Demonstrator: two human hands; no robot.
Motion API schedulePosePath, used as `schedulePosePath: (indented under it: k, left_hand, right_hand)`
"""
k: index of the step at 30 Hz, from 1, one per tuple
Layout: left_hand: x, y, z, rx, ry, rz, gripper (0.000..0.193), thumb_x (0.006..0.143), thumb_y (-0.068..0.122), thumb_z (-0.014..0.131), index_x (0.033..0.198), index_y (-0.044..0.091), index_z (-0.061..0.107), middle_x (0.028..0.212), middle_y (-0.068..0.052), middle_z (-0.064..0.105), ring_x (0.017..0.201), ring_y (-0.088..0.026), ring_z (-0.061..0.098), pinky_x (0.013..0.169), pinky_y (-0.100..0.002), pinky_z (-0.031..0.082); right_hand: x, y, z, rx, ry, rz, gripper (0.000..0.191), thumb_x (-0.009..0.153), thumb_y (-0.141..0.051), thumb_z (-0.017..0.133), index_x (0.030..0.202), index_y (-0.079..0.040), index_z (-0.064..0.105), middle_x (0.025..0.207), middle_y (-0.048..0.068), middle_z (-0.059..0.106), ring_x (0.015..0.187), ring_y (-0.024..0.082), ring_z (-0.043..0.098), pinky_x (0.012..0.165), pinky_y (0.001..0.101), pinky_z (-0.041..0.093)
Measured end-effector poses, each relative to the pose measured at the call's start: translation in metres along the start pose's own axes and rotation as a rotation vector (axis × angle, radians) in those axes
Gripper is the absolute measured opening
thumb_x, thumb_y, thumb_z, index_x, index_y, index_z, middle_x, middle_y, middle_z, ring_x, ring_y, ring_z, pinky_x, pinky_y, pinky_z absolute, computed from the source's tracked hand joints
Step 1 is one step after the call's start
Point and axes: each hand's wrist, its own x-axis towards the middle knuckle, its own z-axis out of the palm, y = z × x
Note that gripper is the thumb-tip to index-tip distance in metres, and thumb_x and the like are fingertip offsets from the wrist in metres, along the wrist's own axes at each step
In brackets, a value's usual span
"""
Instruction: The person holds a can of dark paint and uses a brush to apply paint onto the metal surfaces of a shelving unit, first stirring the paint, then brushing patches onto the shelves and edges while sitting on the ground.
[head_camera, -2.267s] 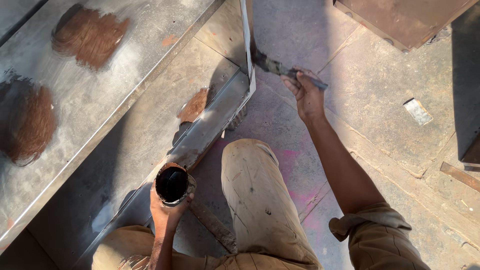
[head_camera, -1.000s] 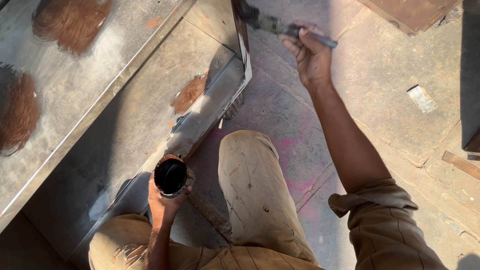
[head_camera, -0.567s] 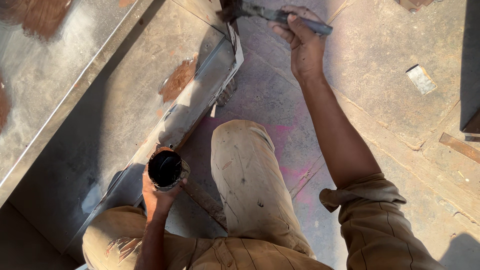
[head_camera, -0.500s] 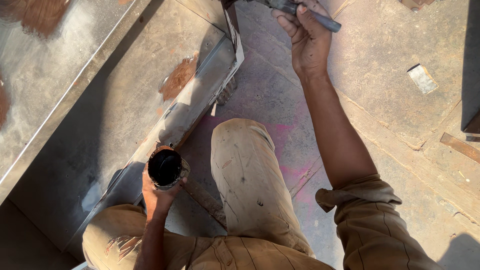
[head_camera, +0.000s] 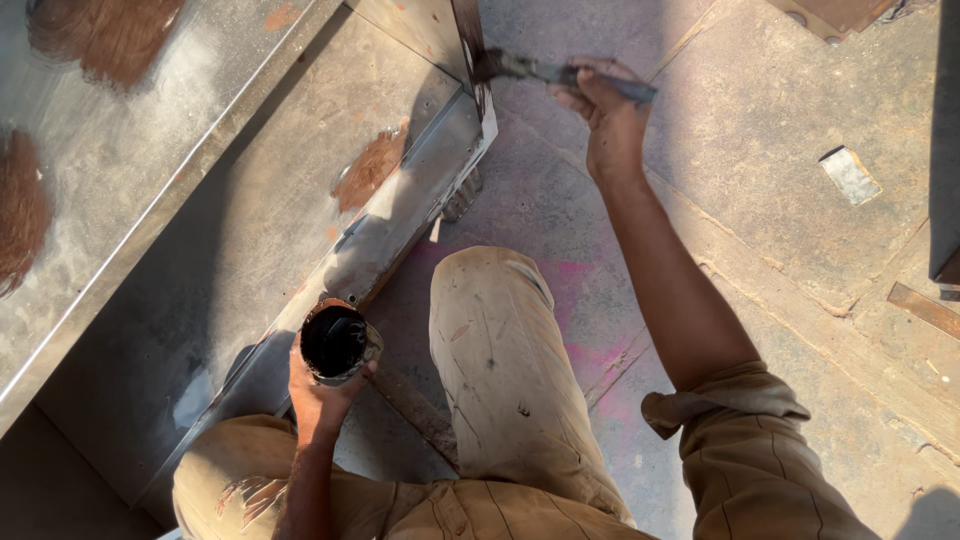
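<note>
Holding a dark-bristled brush (head_camera: 545, 72) against the upright metal edge (head_camera: 468, 40), the right hand (head_camera: 605, 120) had its grip clamped on the handle. The left hand (head_camera: 320, 395) was clamped around a small open can (head_camera: 335, 342) of dark paint, low beside the knee (head_camera: 490, 300). Rust-brown patches marked the grey metal panel (head_camera: 250, 200) at left; bare concrete floor (head_camera: 780, 200) lay open at right, past a small flat scrap (head_camera: 850, 175).

A dusty concrete floor (head_camera: 760, 190), stained pink near the knee, bears a grey metal frame (head_camera: 250, 230) and a small flat scrap (head_camera: 850, 175).
</note>
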Motion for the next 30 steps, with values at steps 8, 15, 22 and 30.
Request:
schedulePosePath:
  k: [8,15,22,30]
  left_hand:
    - [0.0,-0.006,-0.004,-0.118,-0.003,-0.018,0.091,0.068,0.009,0.092,0.146,0.004,0.044,0.131,-0.007,0.062,0.12,-0.017,0.063,0.104,-0.034,0.054]
    - [0.0,-0.003,-0.01,0.009,0.033,0.012,0.09,0.068,0.013,0.094,0.144,0.003,0.048,0.13,-0.007,0.062,0.12,-0.017,0.062,0.105,-0.033,0.052]
    - [0.002,-0.01,-0.001,0.011,0.018,-0.088,0.091,0.066,0.018,0.094,0.142,0.004,0.045,0.127,-0.006,0.064,0.117,-0.016,0.064,0.101,-0.033,0.055]
    - [0.002,-0.008,-0.001,-0.004,0.025,-0.045,0.092,0.069,0.017,0.093,0.146,0.004,0.045,0.131,-0.007,0.062,0.121,-0.018,0.061,0.104,-0.034,0.052]
  right_hand:
    - [0.025,-0.031,0.004,0.334,-0.116,-0.185,0.013,0.104,-0.003,0.061,0.099,0.004,0.071,0.09,0.016,0.075,0.082,0.022,0.077,0.081,0.0319,0.065]
    - [-0.054,0.074,-0.035,0.045,0.214,0.355,0.02,0.096,-0.005,0.064,0.11,0.007,0.072,0.101,0.018,0.076,0.089,0.026,0.08,0.081,0.0315,0.068]
    - [-0.042,0.075,-0.025,0.08,0.201,0.275,0.02,0.098,-0.007,0.066,0.111,0.006,0.072,0.104,0.02,0.076,0.091,0.027,0.079,0.081,0.0319,0.067]
    - [-0.061,0.083,-0.014,0.427,0.223,0.091,0.024,0.098,-0.007,0.065,0.115,0.009,0.069,0.107,0.024,0.074,0.096,0.031,0.078,0.091,0.0358,0.065]
